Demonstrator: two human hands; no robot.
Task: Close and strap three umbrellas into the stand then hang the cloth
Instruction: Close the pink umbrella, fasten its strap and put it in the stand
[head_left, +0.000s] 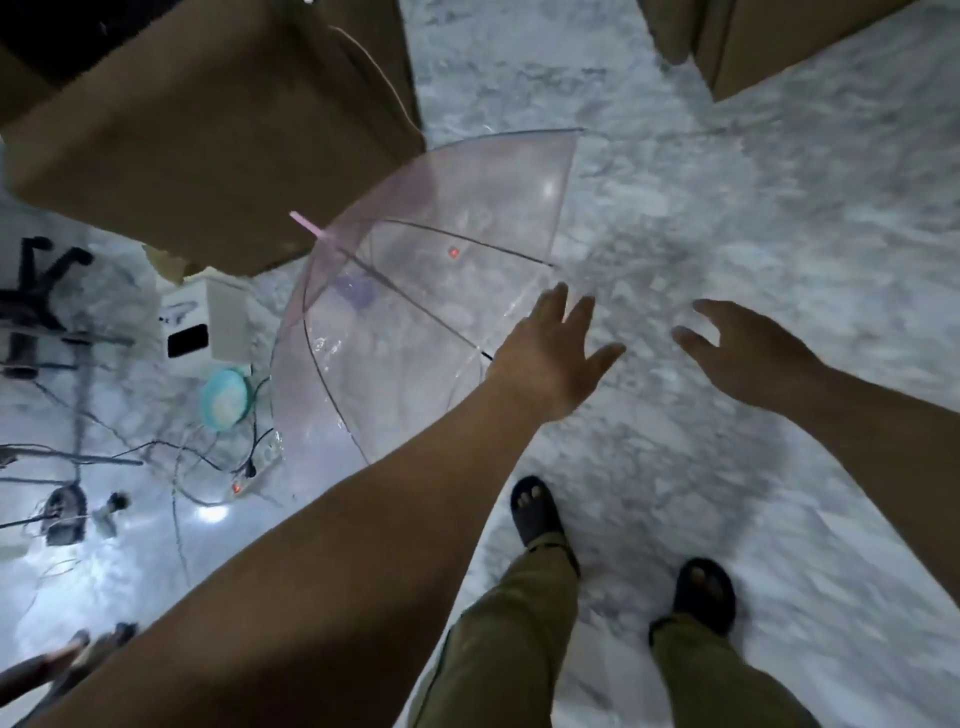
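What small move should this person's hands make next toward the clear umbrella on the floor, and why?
Probably reach on and take hold of the open umbrella. It lies spread on the marble floor, tipped on its side, and must be closed first. Both the left hand and right hand are open, fingers spread, holding nothing, the left one nearest its rim.

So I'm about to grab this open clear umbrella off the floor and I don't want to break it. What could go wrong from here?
Both hands are open, holding nothing; the left hand is by the canopy edge of the umbrella. Grabbing the thin plastic or a rib, not the shaft, may tear or bend it. The umbrella lies against a cardboard box and could snag on it. Loose cables nearby are a trip risk.
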